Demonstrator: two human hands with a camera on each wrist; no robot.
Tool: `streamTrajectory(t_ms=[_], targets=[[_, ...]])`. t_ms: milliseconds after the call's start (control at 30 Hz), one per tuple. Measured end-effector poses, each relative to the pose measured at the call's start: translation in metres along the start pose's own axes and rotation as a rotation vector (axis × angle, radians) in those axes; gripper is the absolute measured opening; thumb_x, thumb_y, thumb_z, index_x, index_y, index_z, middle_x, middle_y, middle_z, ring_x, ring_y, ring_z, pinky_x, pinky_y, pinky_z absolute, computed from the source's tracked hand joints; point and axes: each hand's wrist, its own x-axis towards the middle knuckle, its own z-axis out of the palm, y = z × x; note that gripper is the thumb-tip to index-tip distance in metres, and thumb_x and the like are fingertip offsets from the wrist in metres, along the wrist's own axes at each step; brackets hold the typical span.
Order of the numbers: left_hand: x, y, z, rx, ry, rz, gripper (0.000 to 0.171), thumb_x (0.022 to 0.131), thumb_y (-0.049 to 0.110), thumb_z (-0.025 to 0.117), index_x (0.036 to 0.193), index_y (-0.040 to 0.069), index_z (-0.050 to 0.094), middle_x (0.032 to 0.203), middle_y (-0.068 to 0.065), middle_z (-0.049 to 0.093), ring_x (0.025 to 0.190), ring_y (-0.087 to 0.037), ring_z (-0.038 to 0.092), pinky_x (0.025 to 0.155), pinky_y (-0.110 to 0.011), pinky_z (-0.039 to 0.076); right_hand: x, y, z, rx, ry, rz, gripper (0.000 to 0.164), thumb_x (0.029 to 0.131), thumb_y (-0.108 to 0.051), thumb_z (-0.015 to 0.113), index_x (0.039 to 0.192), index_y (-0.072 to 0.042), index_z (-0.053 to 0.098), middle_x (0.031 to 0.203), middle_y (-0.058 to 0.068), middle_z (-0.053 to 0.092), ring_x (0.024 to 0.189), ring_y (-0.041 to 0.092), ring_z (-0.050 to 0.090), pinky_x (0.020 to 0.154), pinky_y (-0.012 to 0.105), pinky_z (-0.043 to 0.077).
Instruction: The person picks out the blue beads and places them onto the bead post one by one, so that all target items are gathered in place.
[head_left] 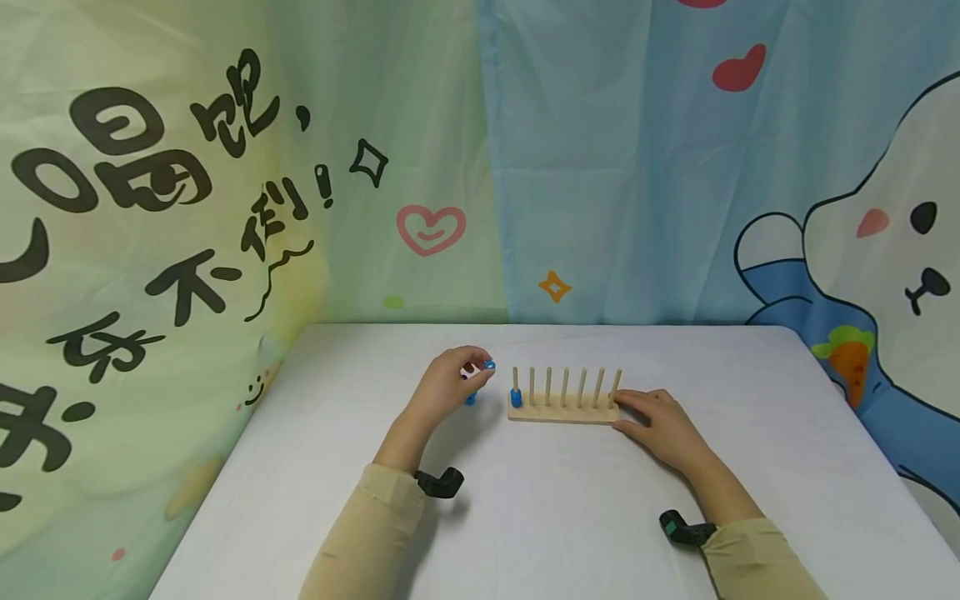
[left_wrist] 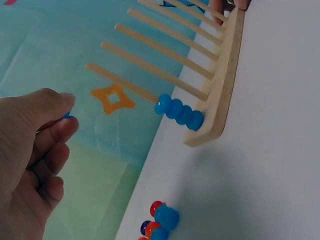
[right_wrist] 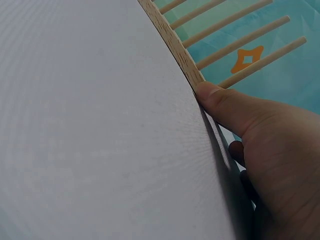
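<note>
My left hand (head_left: 448, 382) pinches a small blue bead (head_left: 490, 365) between thumb and fingertips, raised to the left of a wooden peg board (head_left: 564, 413). In the left wrist view the fingers hide most of that bead. Several blue beads (left_wrist: 175, 109) are stacked at the bottom of the board's leftmost upright peg (left_wrist: 120, 81); the other pegs in view carry none. At the board's right end my right hand (head_left: 663, 425) grips it, thumb (right_wrist: 212, 95) on the front edge and fingers behind.
Loose beads in blue, red and dark purple (left_wrist: 166, 216) lie on the white table (head_left: 555, 517), below and partly hidden by the left hand. A printed curtain (head_left: 637, 192) hangs behind the table's far edge. Each wrist wears a black device (head_left: 441, 483).
</note>
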Motion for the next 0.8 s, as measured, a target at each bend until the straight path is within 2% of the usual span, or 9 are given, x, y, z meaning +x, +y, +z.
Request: streamTrajectory(t_ms=[267,400,800], targets=[[0.009,0.015,0.006,-0.006,-0.038,0.037,0.024,0.096,0.029,0.065,0.118,0.02,0.068,0.11,0.004,0.069,0.098,-0.014,0.061,0.086,-0.033,0.051,0.001,-0.001,-0.002,0.006,-0.001,0.001,0.054,0.09,-0.035,0.072,0.137,-0.012,0.059,0.138,0.012,0.06,0.117,0.031,0.051,0.099,0.058,0.04],[0.011,0.021,0.007,-0.022,-0.047,0.057,0.026,0.097,0.028,0.065,0.12,0.017,0.068,0.112,0.003,0.07,0.099,-0.015,0.061,0.087,-0.033,0.051,0.001,-0.001,-0.001,0.008,-0.003,-0.001,0.054,0.09,-0.035,0.072,0.137,-0.012,0.059,0.138,0.011,0.06,0.117,0.032,0.051,0.099,0.058,0.04],[0.012,0.023,0.015,-0.016,-0.087,0.069,0.027,0.098,0.031,0.063,0.12,0.018,0.069,0.116,0.004,0.07,0.1,-0.014,0.062,0.087,-0.032,0.051,0.0,-0.002,0.0,-0.003,0.003,0.0,0.054,0.09,-0.035,0.072,0.137,-0.012,0.059,0.137,0.011,0.061,0.117,0.032,0.051,0.099,0.058,0.04]])
